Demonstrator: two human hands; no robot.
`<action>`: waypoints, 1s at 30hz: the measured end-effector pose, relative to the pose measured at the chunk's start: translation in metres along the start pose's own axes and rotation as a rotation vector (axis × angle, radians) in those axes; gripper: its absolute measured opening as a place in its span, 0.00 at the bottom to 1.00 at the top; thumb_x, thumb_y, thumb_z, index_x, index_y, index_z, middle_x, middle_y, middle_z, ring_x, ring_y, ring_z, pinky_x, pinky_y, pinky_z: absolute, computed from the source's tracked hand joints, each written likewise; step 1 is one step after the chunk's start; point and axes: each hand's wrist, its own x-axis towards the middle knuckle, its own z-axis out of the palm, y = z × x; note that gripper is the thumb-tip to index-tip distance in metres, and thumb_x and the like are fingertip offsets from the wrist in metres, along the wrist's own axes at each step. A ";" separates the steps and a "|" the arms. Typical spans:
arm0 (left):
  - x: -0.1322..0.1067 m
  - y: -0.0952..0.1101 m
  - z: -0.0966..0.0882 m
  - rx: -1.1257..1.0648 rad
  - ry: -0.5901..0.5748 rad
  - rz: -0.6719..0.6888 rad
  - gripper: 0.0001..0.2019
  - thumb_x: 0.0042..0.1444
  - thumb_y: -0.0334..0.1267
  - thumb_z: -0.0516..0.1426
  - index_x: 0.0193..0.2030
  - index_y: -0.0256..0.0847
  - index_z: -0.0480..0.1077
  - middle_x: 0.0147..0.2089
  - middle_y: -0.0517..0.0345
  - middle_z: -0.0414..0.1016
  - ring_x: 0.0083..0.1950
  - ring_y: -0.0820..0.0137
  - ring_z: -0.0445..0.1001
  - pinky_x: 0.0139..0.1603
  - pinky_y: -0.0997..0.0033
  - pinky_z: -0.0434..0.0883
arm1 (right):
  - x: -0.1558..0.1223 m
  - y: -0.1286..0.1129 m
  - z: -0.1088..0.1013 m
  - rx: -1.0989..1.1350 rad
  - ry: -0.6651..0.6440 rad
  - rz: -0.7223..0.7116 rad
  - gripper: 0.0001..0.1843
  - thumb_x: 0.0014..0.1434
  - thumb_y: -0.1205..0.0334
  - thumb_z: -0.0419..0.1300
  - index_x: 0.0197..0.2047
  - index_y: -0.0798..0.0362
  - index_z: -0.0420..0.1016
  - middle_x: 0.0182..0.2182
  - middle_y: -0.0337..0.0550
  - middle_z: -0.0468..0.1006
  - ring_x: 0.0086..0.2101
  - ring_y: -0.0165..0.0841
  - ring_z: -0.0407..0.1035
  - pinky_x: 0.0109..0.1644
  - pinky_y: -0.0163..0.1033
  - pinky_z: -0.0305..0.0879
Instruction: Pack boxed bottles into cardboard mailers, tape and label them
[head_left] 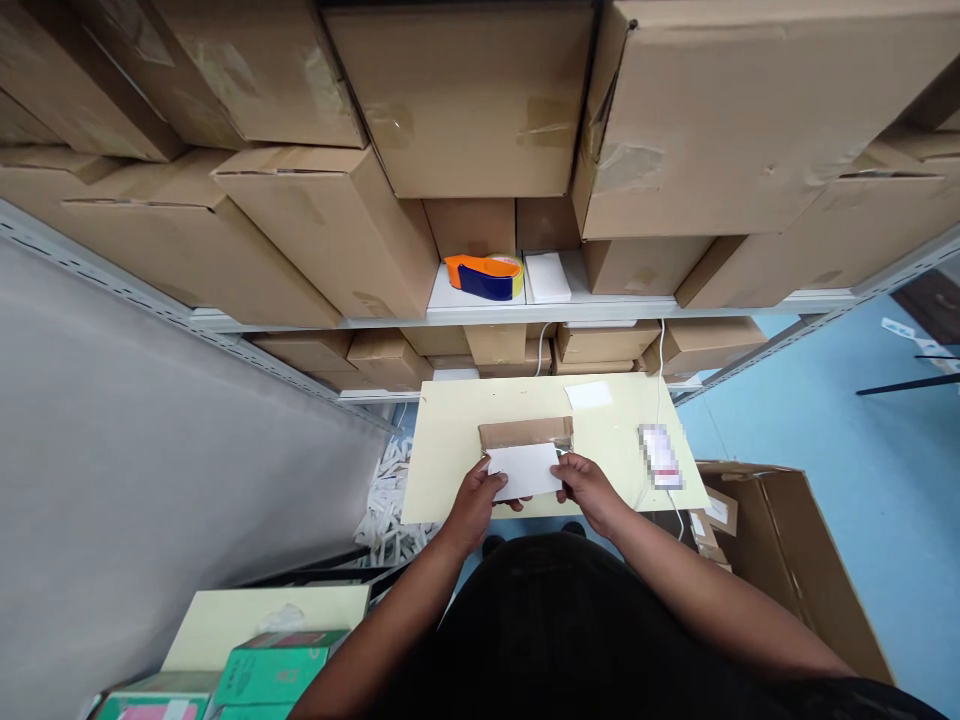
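A white rectangular sheet or card (523, 470) is held level above the table's near edge. At its left end my left hand (475, 492) is closed on it, thumb on top and fingers beneath. My right hand (583, 485) grips the opposite end the same way. Just beyond the card, a flat brown cardboard box (525, 432) lies on the pale yellow table (450, 430), its near part hidden by the card. Farther back lies another white paper (589, 395).
A phone-like device (660, 457) with a white cable lies at the table's right. On the shelf (465, 315) are an orange-blue tape dispenser (484, 277), a white stack (547, 277) and many cardboard boxes (480, 110). An open carton (795, 560) stands right; green boxes (270, 670) sit lower left.
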 end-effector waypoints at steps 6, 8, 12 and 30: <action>0.041 -0.003 -0.019 0.745 0.178 0.056 0.16 0.63 0.50 0.54 0.33 0.41 0.73 0.30 0.57 0.76 0.34 0.65 0.77 0.34 0.69 0.72 | 0.028 0.003 -0.012 -0.605 0.234 -0.294 0.20 0.61 0.47 0.56 0.23 0.49 0.62 0.20 0.33 0.66 0.26 0.32 0.61 0.32 0.36 0.54; 0.052 -0.001 -0.020 0.989 0.201 0.062 0.19 0.66 0.48 0.51 0.29 0.42 0.73 0.27 0.56 0.76 0.33 0.64 0.76 0.35 0.68 0.70 | 0.040 0.003 -0.014 -0.804 0.257 -0.323 0.20 0.65 0.50 0.52 0.23 0.49 0.64 0.21 0.36 0.67 0.27 0.33 0.63 0.32 0.37 0.53; 0.070 -0.002 -0.019 1.385 0.185 0.071 0.19 0.66 0.46 0.49 0.32 0.41 0.76 0.34 0.49 0.81 0.39 0.59 0.79 0.39 0.65 0.69 | 0.062 0.005 -0.010 -1.258 0.302 -0.343 0.17 0.67 0.58 0.51 0.29 0.52 0.74 0.30 0.45 0.77 0.34 0.36 0.68 0.38 0.38 0.55; 0.097 -0.016 -0.039 1.445 0.307 0.155 0.16 0.64 0.52 0.57 0.46 0.40 0.70 0.48 0.45 0.74 0.52 0.55 0.74 0.49 0.60 0.70 | 0.100 0.019 -0.013 -1.405 0.493 -0.231 0.18 0.65 0.48 0.58 0.48 0.54 0.72 0.49 0.55 0.72 0.51 0.47 0.64 0.52 0.47 0.60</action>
